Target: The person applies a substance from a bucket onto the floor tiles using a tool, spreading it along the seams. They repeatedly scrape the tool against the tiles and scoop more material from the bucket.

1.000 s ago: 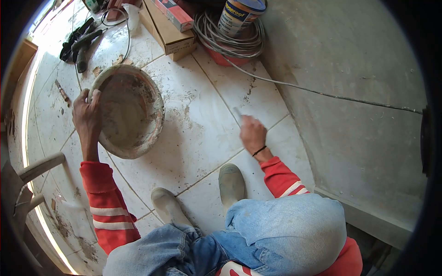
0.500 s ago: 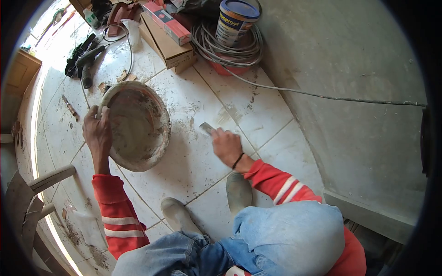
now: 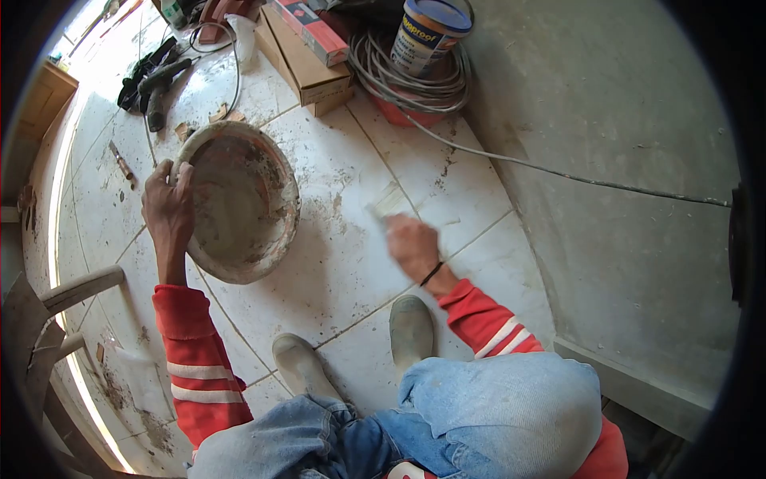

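My left hand (image 3: 168,211) grips the near-left rim of a round, mortar-caked basin (image 3: 288,236), which is tilted so its inside faces me. Grey-brown residue coats the basin's walls and bottom. My right hand (image 3: 415,247) is closed around a scraper (image 3: 381,210), its flat blade pointing forward and left, close over the white tiled floor. Motion blurs the blade a little, and the fingers hide its handle. Just beyond the blade, a pale grey smear (image 3: 392,195) marks the tiles.
Ahead are a cardboard box (image 3: 283,56), a red carton (image 3: 313,32), coiled cable (image 3: 375,80) and a labelled tub (image 3: 427,40). A power tool (image 3: 157,96) lies at left, near a small brown-handled tool (image 3: 121,162). A grey wall (image 3: 614,104) rises at right. Chair parts (image 3: 80,291) stand lower left.
My right hand has moved right and slightly nearer to me with the scraper. The left hand keeps its hold on the basin. The view has shifted slightly.
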The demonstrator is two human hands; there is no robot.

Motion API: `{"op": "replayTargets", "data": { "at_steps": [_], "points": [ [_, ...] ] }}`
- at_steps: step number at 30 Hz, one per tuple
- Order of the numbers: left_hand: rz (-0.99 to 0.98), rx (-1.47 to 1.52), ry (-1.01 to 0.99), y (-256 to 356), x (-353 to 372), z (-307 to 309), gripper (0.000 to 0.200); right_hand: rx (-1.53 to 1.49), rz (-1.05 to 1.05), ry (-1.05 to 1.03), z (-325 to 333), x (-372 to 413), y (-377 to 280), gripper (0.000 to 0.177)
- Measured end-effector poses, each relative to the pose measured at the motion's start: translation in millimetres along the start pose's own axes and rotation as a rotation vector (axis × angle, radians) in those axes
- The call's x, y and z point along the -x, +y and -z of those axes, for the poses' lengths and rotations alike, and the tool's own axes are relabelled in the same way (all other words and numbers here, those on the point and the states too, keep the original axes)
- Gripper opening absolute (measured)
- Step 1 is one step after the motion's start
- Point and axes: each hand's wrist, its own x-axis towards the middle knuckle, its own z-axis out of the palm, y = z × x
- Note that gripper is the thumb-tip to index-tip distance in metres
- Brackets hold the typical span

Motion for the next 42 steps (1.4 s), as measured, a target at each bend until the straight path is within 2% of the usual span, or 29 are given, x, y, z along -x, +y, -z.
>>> {"op": "replayTargets", "data": {
  "at_steps": [3,4,6,7,9,10,11,12,13,14,15,17,19,21,23,25,27,28,31,33,35,37,38,40,41,42],
  "points": [
    [-0.031,0.042,0.018,-21,-5,-3,0.042,0.156,-0.193,0.126,24,-17,50,0.015],
    [-0.112,0.033,0.137,-31,-8,-10,0.044,0.157,-0.199,0.123,22,-13,51,0.015],
    [-0.070,0.035,0.074,-33,-10,-6,0.045,0.319,-0.187,0.036,4,-4,53,0.015],
    [-0.021,0.033,0.022,-30,-11,-1,0.047,0.286,0.024,0.108,-19,13,50,0.014],
    [-0.070,0.037,0.080,-46,-19,-13,0.047,0.127,0.126,0.052,-6,29,10,0.014],
    [-0.118,0.038,0.137,-46,-19,-14,0.047,0.128,0.135,0.050,1,23,8,0.014],
    [-0.109,0.037,0.140,-46,-18,-13,0.047,0.103,0.054,0.028,8,11,9,0.014],
    [-0.058,0.042,0.067,-28,-12,-4,0.048,0.079,-0.029,0.003,11,-3,14,0.015],
    [-0.009,0.045,-0.013,-17,-8,1,0.049,0.136,-0.068,0.071,14,-24,27,0.015],
    [-0.002,0.041,-0.018,-16,-8,3,0.049,0.113,-0.012,0.217,23,-45,39,0.016],
    [0.005,0.046,-0.034,-15,-8,4,0.051,0.116,-0.017,0.241,25,-66,54,0.016],
    [0.020,0.053,-0.049,-14,-4,3,0.052,0.132,0.048,0.217,23,-78,65,0.015],
    [0.001,0.012,0.060,-15,-2,0,0.055,0.177,0.175,0.071,1,-66,62,0.014],
    [-0.019,0.003,0.109,-29,-6,-7,0.055,0.205,0.326,-0.010,-1,-25,38,0.014],
    [-0.044,-0.001,0.156,-31,-6,-8,0.054,0.085,0.354,-0.063,12,7,19,0.018],
    [0.003,0.050,0.077,-21,-5,-1,0.054,-0.078,0.302,-0.058,19,19,24,0.022],
    [0.004,0.073,0.036,-26,-7,0,0.053,-0.081,0.085,0.044,23,26,44,0.024],
    [-0.002,0.094,0.001,-27,-10,0,0.052,-0.045,0.002,0.128,32,27,54,0.023],
    [0.004,0.072,0.008,-26,-10,2,0.051,0.204,-0.339,0.150,52,32,90,0.017],
    [-0.019,0.080,0.029,-35,-13,-3,0.051,0.252,-0.402,0.141,24,39,103,0.017],
    [-0.044,0.092,0.050,-29,-14,-4,0.051,0.250,-0.235,0.085,-4,47,66,0.017],
    [0.012,0.058,-0.049,-13,-11,4,0.049,0.062,-0.045,0.100,-5,50,11,0.016],
    [0.007,0.053,-0.042,-17,-11,-1,0.049,0.055,-0.043,0.107,0,49,-8,0.016],
    [-0.112,0.029,0.149,-17,-10,-10,0.044,-0.167,-0.033,-0.002,7,42,-35,0.014],
    [-0.054,0.042,0.035,-8,-4,-2,0.040,-0.180,-0.023,0.004,6,37,-36,0.014],
    [-0.070,0.041,0.047,-8,-2,-2,0.040,-0.238,-0.024,0.061,5,32,-33,0.013]
  ]
}}
